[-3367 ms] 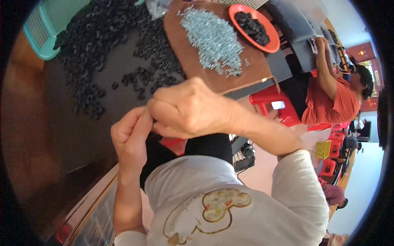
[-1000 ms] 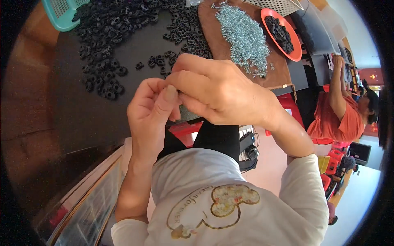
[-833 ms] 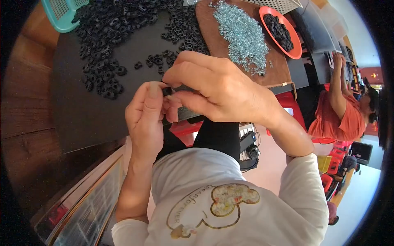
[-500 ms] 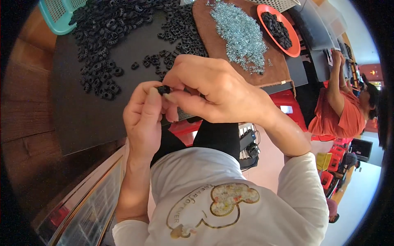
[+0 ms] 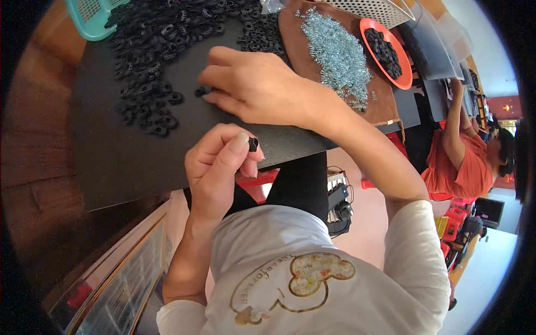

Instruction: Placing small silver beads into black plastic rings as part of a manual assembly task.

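Observation:
My left hand point(image 5: 215, 167) is closed in a pinch, with a small black plastic part point(image 5: 253, 144) between thumb and forefinger, just above the table's near edge. Over the dark table, my right hand point(image 5: 245, 84) is spread with its fingers apart and pointing left. A single small black part point(image 5: 202, 91) lies by its thumb and fingertips. Parts of the same look form a large pile point(image 5: 162, 42) at the back left, and more of them point(image 5: 259, 33) lie behind my right hand. The hand covers what lies directly under it.
Small clear bluish pieces point(image 5: 338, 56) are heaped on a brown cloth point(image 5: 385, 106) at the right. Beside them sits an orange plate point(image 5: 406, 78) holding black parts. A teal basket point(image 5: 92, 28) and a white perforated basket point(image 5: 385, 14) stand at the back. Another person point(image 5: 458, 162) works at far right.
My hands have parted. The right one has moved off up and left to the loose parts on the table, while the left keeps a black part and has shifted slightly right and down.

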A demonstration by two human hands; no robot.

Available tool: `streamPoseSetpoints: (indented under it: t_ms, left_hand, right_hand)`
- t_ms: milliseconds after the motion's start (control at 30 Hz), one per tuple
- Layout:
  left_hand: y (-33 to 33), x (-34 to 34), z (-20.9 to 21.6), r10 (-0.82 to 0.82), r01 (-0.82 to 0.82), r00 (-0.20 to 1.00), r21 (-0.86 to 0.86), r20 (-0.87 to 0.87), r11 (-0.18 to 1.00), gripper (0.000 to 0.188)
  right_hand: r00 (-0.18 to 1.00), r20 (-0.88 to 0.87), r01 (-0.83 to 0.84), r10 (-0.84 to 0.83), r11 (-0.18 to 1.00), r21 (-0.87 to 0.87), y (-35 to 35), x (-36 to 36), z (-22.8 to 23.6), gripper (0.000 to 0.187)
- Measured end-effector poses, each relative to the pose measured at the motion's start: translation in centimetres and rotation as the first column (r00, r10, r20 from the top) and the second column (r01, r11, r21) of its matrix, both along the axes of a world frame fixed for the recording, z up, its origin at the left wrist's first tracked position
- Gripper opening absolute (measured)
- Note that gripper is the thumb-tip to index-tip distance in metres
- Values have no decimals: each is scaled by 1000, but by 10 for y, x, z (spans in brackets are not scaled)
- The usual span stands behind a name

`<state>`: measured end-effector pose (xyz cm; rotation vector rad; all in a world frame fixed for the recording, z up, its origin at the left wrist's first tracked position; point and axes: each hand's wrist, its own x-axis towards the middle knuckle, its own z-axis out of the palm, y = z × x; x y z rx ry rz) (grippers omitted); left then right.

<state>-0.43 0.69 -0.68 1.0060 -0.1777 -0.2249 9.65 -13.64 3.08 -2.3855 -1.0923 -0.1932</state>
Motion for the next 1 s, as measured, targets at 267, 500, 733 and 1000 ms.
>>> streamPoseSetpoints:
  t_ms: [267,500,733,1000]
  left_hand:
    - [-2,2,3,15,-15,999,-6,-28,1000,20]
    - [0,-1,3,75,-74,997,28,-34,997,19]
    - [-6,0,1,53,-52,999,38,-3,998,19]
    - [-8,1,4,44,-46,999,84,24,995,20]
  right_hand:
    - [980,165,-57,115,945,-321,24,21,1,15]
    - [986,163,29,-15,996,-80,-1,15,1,17]
    - [927,108,348,-360,930,117,-142,15,32,17]
    - [838,448,461,-311,843,-278,-207,15,38,38]
